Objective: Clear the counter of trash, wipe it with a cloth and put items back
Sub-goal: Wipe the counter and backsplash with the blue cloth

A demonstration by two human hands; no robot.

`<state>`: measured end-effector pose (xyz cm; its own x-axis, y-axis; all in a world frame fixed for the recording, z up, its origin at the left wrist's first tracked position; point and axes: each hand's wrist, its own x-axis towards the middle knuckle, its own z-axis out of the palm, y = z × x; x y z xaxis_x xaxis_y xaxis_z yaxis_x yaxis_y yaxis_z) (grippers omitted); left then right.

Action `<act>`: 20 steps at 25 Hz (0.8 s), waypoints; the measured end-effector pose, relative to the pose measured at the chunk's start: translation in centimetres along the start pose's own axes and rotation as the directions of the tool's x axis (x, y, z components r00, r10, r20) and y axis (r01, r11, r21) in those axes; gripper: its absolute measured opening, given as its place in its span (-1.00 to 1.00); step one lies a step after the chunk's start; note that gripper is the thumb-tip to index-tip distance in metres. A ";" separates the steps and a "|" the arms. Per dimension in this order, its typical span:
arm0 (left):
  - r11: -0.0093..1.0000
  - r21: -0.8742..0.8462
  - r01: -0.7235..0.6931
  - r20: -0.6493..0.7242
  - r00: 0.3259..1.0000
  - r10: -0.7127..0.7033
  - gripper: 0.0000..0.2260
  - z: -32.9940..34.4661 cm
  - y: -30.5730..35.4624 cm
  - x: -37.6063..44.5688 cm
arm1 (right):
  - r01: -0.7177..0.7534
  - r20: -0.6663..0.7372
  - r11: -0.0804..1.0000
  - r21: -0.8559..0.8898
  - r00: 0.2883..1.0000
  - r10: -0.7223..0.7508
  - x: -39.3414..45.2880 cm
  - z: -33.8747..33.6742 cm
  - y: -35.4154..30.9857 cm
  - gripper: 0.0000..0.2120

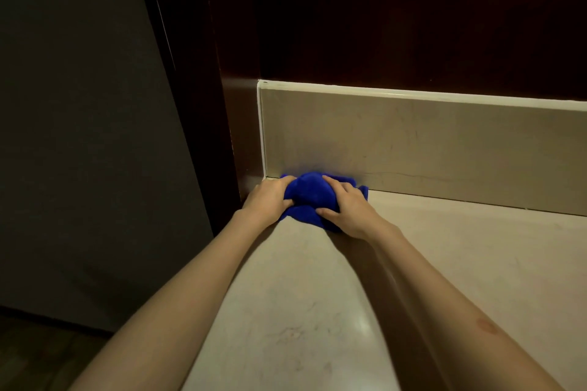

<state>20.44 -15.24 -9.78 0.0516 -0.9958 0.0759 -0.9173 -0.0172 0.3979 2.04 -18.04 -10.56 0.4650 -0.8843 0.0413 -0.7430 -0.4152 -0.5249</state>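
1. A bunched blue cloth lies at the centre of the frame, on the pale desk, pushed into the far left corner of the surface.
2. The cloth touches the beige upstand that runs along the back of the desk, from the centre toward the right edge of the frame.
3. The left hand grips the left side of the cloth; its fingers curl over the top of the bundle and the thumb presses in lower down.
4. The right hand grips the right side of the cloth; its fingers are bent over the fabric and the thumb lies along the near edge.
5. Both bare forearms reach up from the bottom of the frame and converge on the cloth.
6. Above the upstand, dark reddish-brown wood panelling fills the upper right of the frame.
7. A grey wall fills the left of the frame, and a dark wooden post stands between it and the desk.
8. A strip of dim floor shows at the lower left.
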 end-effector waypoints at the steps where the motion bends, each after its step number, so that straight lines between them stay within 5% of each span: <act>1: 1.000 -0.006 -0.016 -0.014 1.000 0.016 -0.61 0.1 0.0 -0.7 | 0.004 0.004 1.000 -0.002 1.000 -0.004 -0.3 0.0 0.0 -0.30; 20: 0.944 -0.318 -0.091 0.067 0.991 0.118 -0.40 -2.2 -0.6 -25.7 | 0.167 0.078 0.985 0.033 0.982 -0.169 -22.5 2.3 -7.1 -0.30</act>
<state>20.57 10.55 -9.92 -0.0834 -0.9946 0.0611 -0.7445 0.1029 0.6597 -2.01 5.34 -9.71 0.6203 -0.7818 0.0632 -0.6385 -0.5501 -0.5382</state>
